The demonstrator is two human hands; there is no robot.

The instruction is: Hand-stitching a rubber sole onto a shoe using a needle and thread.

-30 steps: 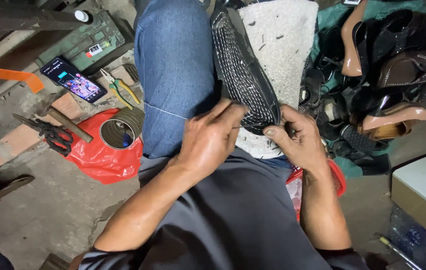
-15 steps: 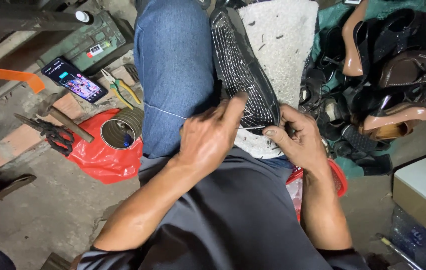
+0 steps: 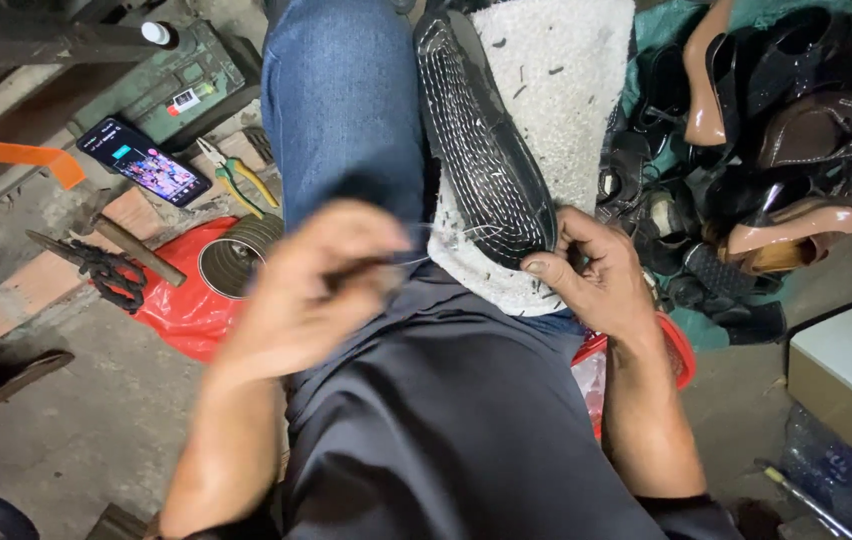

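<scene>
Black shoe sole (image 3: 486,140), patterned with rows of white stitching, lies tread-up on a white fuzzy cloth (image 3: 566,110) draped over the seated person's lap, just beside the blue-jeaned thigh (image 3: 341,110). The right hand (image 3: 596,275) grips the near end of the sole, thumb on top and fingers curled under its edge, closed firmly on it. A thin pale thread (image 3: 446,240) runs from that end of the sole toward the left hand (image 3: 311,290), which is blurred; its fingers are pinched together and seem to hold the thread and something slim and dark, though I cannot tell what.

On the far side of the thigh from the sole, a red plastic bag (image 3: 181,300) lies on the concrete floor (image 3: 76,430) with an open round tin (image 3: 236,262) on it. Touching the bag's outer edge are black scissors (image 3: 96,268) and a wooden-handled hammer (image 3: 131,245). Beyond the tin lie yellow-handled pliers (image 3: 236,175) and a lit smartphone (image 3: 143,160), with a green metal box (image 3: 181,85) behind them.

On the other side of the sole, a heap of dark and tan shoes (image 3: 776,150) rests on a teal sheet (image 3: 666,25). Nearer than the heap stands a cardboard box (image 3: 851,380).
</scene>
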